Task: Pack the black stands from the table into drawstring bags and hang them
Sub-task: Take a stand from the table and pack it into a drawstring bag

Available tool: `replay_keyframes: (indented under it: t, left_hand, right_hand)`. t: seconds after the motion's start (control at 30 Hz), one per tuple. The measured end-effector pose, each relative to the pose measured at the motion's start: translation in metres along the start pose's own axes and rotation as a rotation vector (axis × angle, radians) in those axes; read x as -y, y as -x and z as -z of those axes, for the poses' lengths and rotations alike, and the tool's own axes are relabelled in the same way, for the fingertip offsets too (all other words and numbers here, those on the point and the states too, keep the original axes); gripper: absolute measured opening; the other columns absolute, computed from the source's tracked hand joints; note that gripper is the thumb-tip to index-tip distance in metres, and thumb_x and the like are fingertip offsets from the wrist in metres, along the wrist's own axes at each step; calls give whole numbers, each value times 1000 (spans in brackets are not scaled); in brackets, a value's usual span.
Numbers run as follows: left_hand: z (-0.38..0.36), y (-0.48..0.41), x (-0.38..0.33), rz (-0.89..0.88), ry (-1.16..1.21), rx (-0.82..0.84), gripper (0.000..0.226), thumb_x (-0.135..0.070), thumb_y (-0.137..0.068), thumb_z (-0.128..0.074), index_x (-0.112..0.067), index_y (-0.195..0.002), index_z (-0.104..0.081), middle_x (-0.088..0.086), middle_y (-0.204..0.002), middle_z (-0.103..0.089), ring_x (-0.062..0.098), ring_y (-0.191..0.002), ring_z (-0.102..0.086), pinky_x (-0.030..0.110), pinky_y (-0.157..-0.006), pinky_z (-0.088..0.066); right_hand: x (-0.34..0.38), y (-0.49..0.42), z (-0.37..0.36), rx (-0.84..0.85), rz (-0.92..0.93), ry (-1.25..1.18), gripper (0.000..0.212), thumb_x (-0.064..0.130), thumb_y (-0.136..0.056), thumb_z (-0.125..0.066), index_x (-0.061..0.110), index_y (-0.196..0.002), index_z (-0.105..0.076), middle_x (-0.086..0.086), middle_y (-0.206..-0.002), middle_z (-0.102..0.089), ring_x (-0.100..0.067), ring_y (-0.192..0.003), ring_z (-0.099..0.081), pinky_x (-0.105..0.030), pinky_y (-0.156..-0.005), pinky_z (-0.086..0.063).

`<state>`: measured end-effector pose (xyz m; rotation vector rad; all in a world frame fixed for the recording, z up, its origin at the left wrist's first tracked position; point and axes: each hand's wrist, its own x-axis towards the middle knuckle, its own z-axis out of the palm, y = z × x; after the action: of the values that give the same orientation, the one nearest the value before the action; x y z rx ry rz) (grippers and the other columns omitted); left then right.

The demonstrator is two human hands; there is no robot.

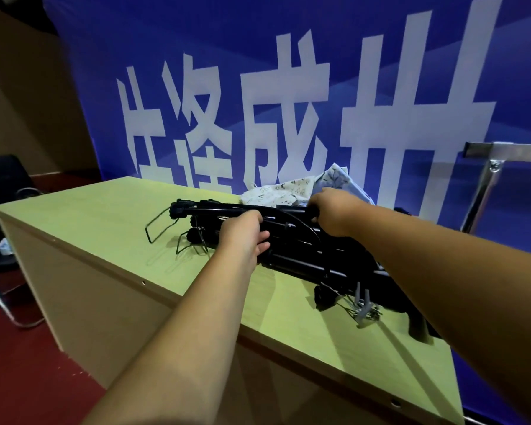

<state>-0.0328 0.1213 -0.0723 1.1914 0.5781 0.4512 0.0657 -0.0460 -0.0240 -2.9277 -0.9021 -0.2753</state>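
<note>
I see both hands on the pile of black stands (304,262), which lies across the middle of the wooden table (83,216). The left hand (246,231) grips the tubes from the near side, and the right hand (331,210) clasps the top tube further right. Patterned cloth bags (276,191) lie just behind them. The blue banner (105,72) carries big white Chinese characters, which I cannot read with certainty.

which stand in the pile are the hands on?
The topmost black stand, at the back of the pile beside the cloth bags. Left hand and right hand both grip its pole; the other stands lie lower and nearer the camera.
</note>
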Motion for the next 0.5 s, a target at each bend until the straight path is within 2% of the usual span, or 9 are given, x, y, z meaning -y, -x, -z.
replay_keyframes:
  t: [0.13,0.27,0.37,0.5]
  left_hand:
    - [3,11,-5,-42,-73,54,29,-16,-95,-60,-12,-123,-65,5,-114,-69,22,-98,-76,35,-72,-63]
    - [2,35,-14,-49,-98,231,14,-17,-100,-59,-14,-111,-68,6,-120,-74,25,-102,-74,40,-90,-61]
    - [-5,57,-22,-50,-96,401,12,-17,-103,-59,-14,-109,-68,5,-114,-78,25,-97,-74,38,-92,-58]
    - [-17,86,-38,-103,-34,511,26,-23,-108,-58,-21,-134,-58,2,-117,-80,25,-97,-77,41,-94,-59]
  right_hand:
    - [9,6,5,-115,-27,36,29,17,-100,-66,20,-129,-64,-6,-125,-51,-31,-111,-57,-57,-100,-50]
    - [17,20,26,-230,-62,77,41,21,-100,-69,17,-137,-53,-10,-130,-48,-34,-121,-52,-55,-101,-47]
    - [23,33,42,-298,-91,100,41,16,-97,-68,14,-133,-47,-12,-128,-44,-36,-109,-52,-50,-89,-44]
    - [28,51,67,-405,-124,79,36,10,-95,-66,15,-123,-43,-10,-119,-41,-32,-89,-46,-46,-78,-36]
